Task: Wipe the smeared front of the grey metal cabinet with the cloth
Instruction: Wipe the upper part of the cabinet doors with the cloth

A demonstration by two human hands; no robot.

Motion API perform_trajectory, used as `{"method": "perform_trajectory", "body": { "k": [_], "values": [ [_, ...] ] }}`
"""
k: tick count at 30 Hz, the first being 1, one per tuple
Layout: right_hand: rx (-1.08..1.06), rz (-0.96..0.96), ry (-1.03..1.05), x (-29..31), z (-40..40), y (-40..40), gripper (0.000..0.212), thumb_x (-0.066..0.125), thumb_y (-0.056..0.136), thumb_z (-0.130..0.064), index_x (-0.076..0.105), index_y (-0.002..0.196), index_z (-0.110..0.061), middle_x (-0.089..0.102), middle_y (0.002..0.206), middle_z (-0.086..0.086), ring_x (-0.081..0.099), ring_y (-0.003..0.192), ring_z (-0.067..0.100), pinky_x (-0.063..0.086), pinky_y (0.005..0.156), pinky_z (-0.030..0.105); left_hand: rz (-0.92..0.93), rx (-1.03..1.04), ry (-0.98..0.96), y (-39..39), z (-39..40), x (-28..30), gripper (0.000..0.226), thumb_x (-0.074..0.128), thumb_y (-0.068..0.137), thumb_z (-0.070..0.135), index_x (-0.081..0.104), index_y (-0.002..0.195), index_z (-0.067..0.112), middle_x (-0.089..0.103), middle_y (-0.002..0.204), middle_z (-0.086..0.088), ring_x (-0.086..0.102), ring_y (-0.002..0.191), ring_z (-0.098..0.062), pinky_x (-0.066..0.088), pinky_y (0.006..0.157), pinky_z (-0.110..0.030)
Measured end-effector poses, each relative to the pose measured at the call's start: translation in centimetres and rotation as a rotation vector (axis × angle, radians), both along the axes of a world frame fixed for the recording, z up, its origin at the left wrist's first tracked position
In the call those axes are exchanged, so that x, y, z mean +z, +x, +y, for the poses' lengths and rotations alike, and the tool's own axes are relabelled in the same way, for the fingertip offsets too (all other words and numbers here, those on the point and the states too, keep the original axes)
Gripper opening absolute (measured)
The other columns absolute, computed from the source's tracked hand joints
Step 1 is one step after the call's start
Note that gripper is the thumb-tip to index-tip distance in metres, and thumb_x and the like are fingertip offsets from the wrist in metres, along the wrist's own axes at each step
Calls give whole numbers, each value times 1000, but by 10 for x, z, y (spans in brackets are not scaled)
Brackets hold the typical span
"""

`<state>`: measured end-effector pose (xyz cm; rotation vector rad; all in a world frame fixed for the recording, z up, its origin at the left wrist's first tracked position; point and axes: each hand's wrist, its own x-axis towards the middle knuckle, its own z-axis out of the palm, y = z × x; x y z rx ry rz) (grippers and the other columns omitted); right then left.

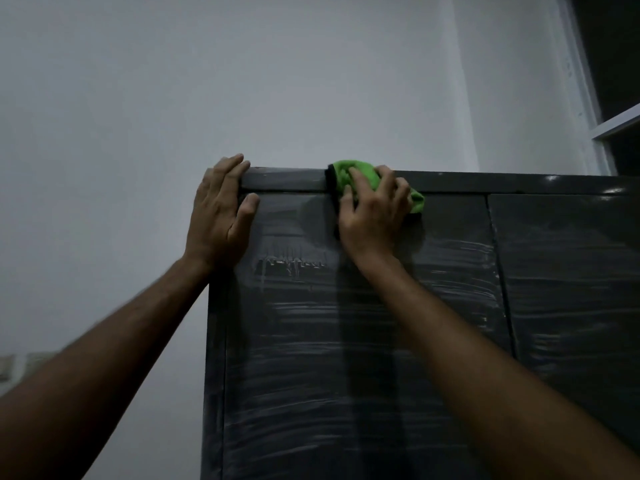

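A tall dark grey metal cabinet [381,341] stands against a pale plain wall [242,81], seen from below its top edge, and its front is covered in whitish horizontal smear streaks, with a patch of pale drips running down just under the upper left corner. A vertical seam to the right of centre divides the front into two door panels. The right hand [374,209] presses a crumpled bright green cloth [349,176] flat against the front at the top edge, on the left panel; its fingers are slightly spread and laid over the cloth, fingertips reaching the top rim, and a corner of the cloth sticks out to the right of the hand. The left hand [221,213] rests on the cabinet's upper left corner, its fingers straight and close together over the top edge and side, the thumb apart and lying on the front. Both bare forearms reach up from the bottom of the view. At the upper right a white window frame [595,116] borders a dark opening
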<state>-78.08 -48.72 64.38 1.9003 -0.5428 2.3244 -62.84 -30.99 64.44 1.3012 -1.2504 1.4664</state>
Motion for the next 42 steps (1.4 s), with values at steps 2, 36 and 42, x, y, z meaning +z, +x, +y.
{"method": "perform_trajectory", "body": {
  "k": [2,36,42],
  "values": [
    [20,101,-142,-1,24,18,41,57,97,-33,64,137,-28,48,147,14,41,132,41,30,111,51,52,-50,-16,2,1,1,68,31,99,42,45,152,2,41,160,-14,34,150,-27,27,125,-44],
    [-36,231,-289,28,77,57,36,50,100,-38,62,134,-36,49,140,6,45,119,35,35,94,49,414,-789,-162,17,4,8,59,30,97,40,58,143,17,61,146,-1,55,136,-16,47,112,-44],
    [-19,486,-740,-8,66,53,33,59,95,-41,71,124,-32,59,132,9,51,116,36,39,87,46,593,-942,-25,19,32,26,75,19,91,57,64,139,19,69,135,-1,59,131,-22,46,98,-36]
  ]
}}
